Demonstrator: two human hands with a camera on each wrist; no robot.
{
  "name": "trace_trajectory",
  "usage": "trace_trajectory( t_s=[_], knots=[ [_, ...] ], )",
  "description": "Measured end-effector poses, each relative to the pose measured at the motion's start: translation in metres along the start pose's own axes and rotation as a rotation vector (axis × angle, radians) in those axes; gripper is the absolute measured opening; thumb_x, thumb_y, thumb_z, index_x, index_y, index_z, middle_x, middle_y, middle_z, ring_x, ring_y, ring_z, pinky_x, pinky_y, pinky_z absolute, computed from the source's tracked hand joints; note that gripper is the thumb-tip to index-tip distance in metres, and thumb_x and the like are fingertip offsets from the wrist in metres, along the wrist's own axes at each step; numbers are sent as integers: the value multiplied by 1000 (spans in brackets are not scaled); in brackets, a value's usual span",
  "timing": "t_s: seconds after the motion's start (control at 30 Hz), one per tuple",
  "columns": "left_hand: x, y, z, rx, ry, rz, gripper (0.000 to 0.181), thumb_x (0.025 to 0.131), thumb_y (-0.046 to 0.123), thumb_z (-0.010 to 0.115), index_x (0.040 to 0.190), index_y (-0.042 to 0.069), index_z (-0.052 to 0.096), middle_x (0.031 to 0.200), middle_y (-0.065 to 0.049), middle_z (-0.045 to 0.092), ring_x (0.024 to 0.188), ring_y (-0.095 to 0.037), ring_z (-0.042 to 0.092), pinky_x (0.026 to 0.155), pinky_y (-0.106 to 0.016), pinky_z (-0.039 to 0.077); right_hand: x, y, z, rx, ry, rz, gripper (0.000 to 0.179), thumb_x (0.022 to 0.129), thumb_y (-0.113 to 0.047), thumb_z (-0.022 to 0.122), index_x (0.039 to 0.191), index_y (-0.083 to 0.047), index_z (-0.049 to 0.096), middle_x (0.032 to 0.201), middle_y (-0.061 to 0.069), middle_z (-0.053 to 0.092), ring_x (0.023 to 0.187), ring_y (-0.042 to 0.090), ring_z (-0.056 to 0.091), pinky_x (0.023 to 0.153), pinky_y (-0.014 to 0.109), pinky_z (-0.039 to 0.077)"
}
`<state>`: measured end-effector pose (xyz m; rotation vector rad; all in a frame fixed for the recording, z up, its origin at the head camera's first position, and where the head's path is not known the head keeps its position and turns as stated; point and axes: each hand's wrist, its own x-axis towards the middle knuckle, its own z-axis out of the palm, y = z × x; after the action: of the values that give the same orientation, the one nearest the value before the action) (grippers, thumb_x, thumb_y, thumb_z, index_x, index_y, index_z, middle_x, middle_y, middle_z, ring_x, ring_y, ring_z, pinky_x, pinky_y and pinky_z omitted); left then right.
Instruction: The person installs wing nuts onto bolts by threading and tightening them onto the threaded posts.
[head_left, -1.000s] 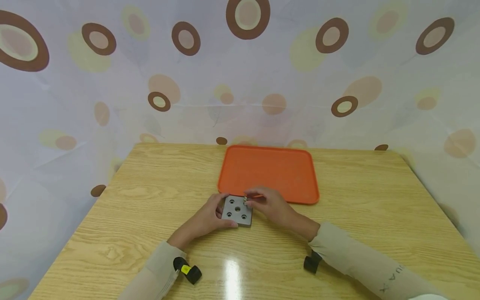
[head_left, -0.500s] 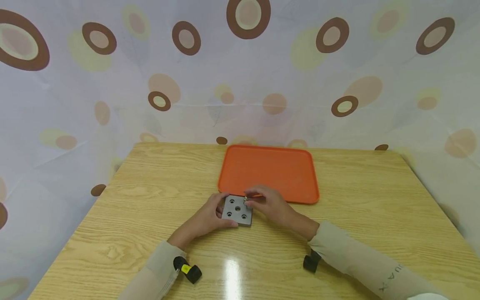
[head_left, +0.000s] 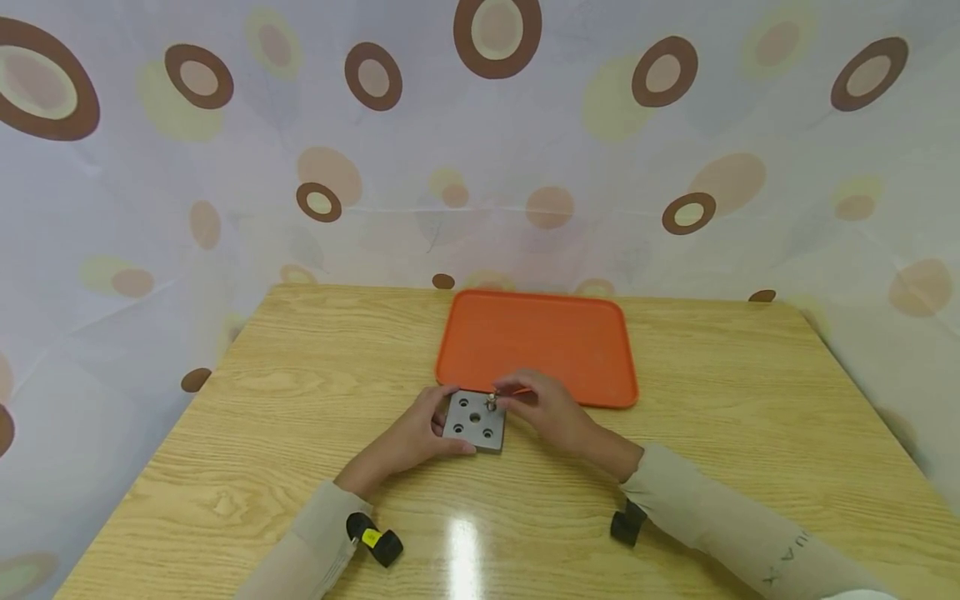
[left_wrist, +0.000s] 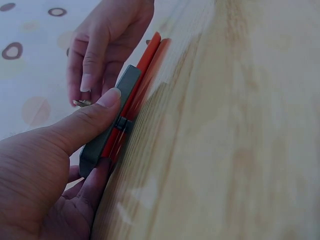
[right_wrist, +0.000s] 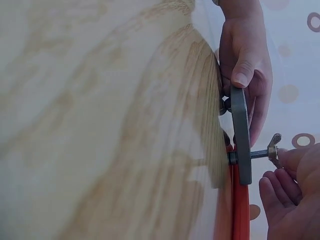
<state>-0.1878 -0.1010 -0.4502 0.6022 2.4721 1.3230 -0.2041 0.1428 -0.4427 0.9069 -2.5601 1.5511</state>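
My left hand grips a square grey metal plate by its left side, thumb on the near edge and fingers at the far edge. Several round holes show in its top face. From its far right corner a threaded bolt stands up, carrying a brass-coloured wing nut. My right hand is at that nut, with curled fingertips against one wing; the far side of this hold is partly hidden. Dark bolt heads show under the plate, between it and the table.
An orange tray lies just behind the plate on the wooden table. Patterned cloth hangs at the back and sides. Black wrist cameras are strapped under both sleeves.
The right fingers have shifted slightly rightward, and more of the wing nut shows between them. The left hand and the plate have stayed in place.
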Motion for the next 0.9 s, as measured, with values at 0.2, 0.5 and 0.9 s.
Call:
trace_trajectory(
  t_s=[0.2,0.5,0.9],
  knots=[
    [0,-1,0,-6,4,0,94,72,41,79,144,12,27,115,-3,40,90,-15,49,76,-29,46,-2,1,-1,-3,21,-9,22,89,-12,63,110,-4,64,106,2,63,99,12,59,82,27,48],
    [1,-3,1,-51,-8,26,93,72,38,80,144,14,27,117,-4,39,91,-15,52,76,-28,48,-3,-11,-4,18,31,24,16,88,-5,62,103,-1,65,102,9,64,96,24,60,82,36,48],
    [1,-1,1,-11,1,-4,95,71,41,80,144,13,27,115,-3,40,90,-15,51,76,-27,47,-8,-44,-11,-20,-7,16,13,89,1,59,100,4,65,97,16,64,91,29,61,77,31,50]
  ],
)
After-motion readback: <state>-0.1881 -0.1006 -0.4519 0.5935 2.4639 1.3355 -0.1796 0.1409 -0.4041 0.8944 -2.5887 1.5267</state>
